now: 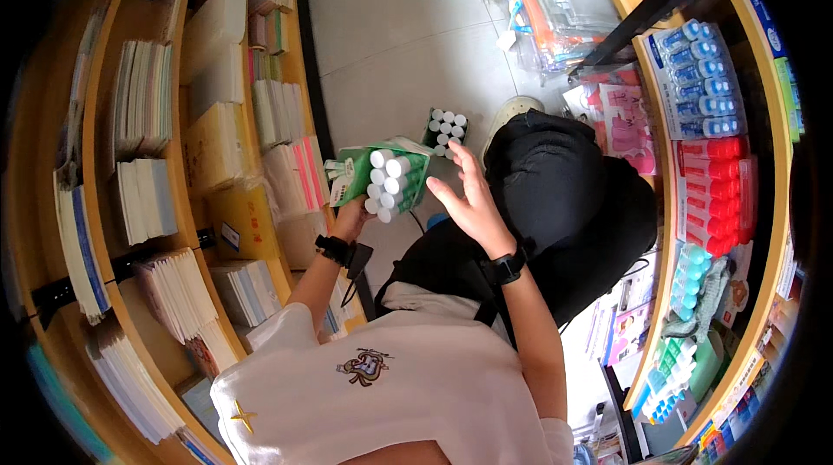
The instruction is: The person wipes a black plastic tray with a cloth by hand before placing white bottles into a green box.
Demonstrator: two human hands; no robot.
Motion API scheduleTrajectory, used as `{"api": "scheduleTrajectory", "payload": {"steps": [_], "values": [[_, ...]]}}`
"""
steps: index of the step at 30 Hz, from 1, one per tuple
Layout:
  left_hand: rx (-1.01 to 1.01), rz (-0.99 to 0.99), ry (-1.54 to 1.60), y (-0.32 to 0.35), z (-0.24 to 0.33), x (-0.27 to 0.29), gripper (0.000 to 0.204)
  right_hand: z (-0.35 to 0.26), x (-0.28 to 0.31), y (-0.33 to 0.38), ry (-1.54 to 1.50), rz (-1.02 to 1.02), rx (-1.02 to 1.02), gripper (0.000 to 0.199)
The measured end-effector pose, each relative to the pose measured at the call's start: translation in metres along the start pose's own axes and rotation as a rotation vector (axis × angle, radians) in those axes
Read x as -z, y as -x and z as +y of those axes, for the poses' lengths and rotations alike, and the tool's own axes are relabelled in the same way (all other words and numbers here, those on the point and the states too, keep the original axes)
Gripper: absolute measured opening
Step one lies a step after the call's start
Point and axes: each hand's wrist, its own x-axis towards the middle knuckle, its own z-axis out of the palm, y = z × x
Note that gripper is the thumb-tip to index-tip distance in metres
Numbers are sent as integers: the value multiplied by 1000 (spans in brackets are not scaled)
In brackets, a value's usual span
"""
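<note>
My left hand grips an opened green box from its lower left side, partly hidden behind it. Several white-capped tubes, which look like glue sticks, stand packed inside with their caps facing me. The box tilts, and its flap sticks out to the left. My right hand is open just right of the box, fingers spread and thumb apart, holding nothing. Beyond the hands, a second dark green box of similar white-capped tubes rests on the floor near my shoe.
Wooden shelves of notebooks and paper rise on my left. On the right, a shelf carries blue, red and teal bottle-like items. Plastic-wrapped packs lie on the tiled floor at the far right.
</note>
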Motion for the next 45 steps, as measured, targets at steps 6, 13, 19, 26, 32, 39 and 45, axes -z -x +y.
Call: {"api": "scheduleTrajectory", "payload": {"steps": [6,13,19,26,32,39,45], "values": [[-104,133,134,-22,-28,28,40,-4,0,-3,-6,-25,-92,63],[-23,292,278,-115,-86,65,41,-2,-10,-14,63,-69,-178,59],[16,316,162,-169,-71,27,41,8,-3,-16,160,-51,-245,56],[177,320,174,-237,-75,15,45,12,2,-9,157,3,-299,51],[145,76,197,-262,-80,20,46,19,5,-14,151,-45,-267,47],[92,175,80,-199,-78,3,72,23,-7,-14,266,-117,-210,40],[-17,-151,-531,-208,-178,80,42,-1,-44,-27,402,-351,-147,34]]}}
